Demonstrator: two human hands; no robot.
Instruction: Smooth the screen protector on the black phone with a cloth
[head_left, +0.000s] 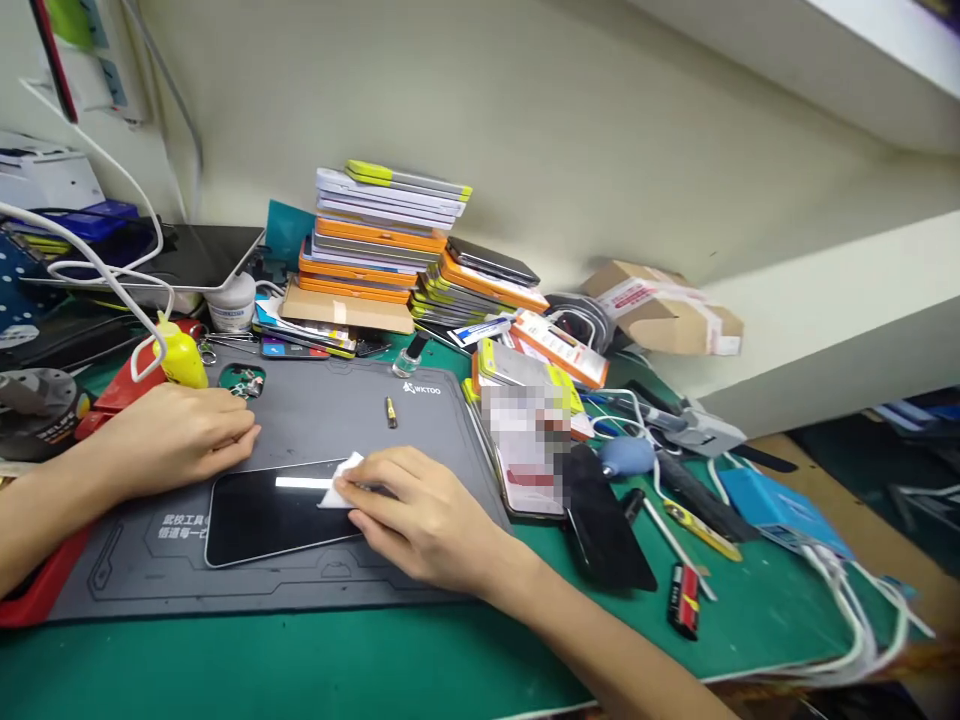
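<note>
A dark phone [277, 520] lies screen up on the grey work mat [330, 390], slightly tilted across it. My right hand [427, 515] pinches a folded white wipe [341, 480] and presses it on the phone's right end, covering that end. A bright reflection runs along the screen. Curled and closed, my left hand [187, 430] rests on the mat just above the phone's left end; what its fingers hold, if anything, is hidden. Beyond the phone, a small yellow-and-black cylinder [391, 412] lies on the mat, and a small clear bottle with a black cap [409, 358] stands near its far edge.
Stacks of boxed phone parts [382, 230] rise at the back. On the right are a blue air blower [628, 457], a blue box [784, 510], cables and a red-black battery-like piece [684, 600]. A yellow bottle [180, 352] stands by my left hand. A cardboard box [667, 310] sits behind.
</note>
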